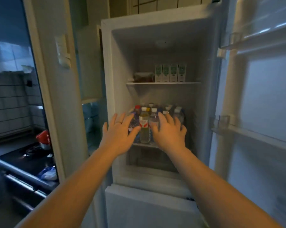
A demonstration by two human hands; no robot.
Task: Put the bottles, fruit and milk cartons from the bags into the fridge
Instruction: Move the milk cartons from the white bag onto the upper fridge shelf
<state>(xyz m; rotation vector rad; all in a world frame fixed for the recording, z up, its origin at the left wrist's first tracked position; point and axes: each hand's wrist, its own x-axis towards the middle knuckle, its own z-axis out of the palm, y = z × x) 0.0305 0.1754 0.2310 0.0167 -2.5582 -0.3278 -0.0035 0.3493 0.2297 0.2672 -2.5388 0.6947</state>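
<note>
Head view: left hand (118, 134) and right hand (169, 134) spread against the bottles (144, 122) in the fridge (120, 66), middle shelf.
The bottles stand upright, straight ahead of both palms, the hands flanking the cluster, neither nearer; fingers are straight and fanned, gripping nothing. Milk cartons (170, 73) line the shelf above, beside a container (143, 77) whose contents I can't make out. The hands hide the front bottles' lower halves, the back rows blur together, and whether fingertips press or merely touch is unclear.
</note>
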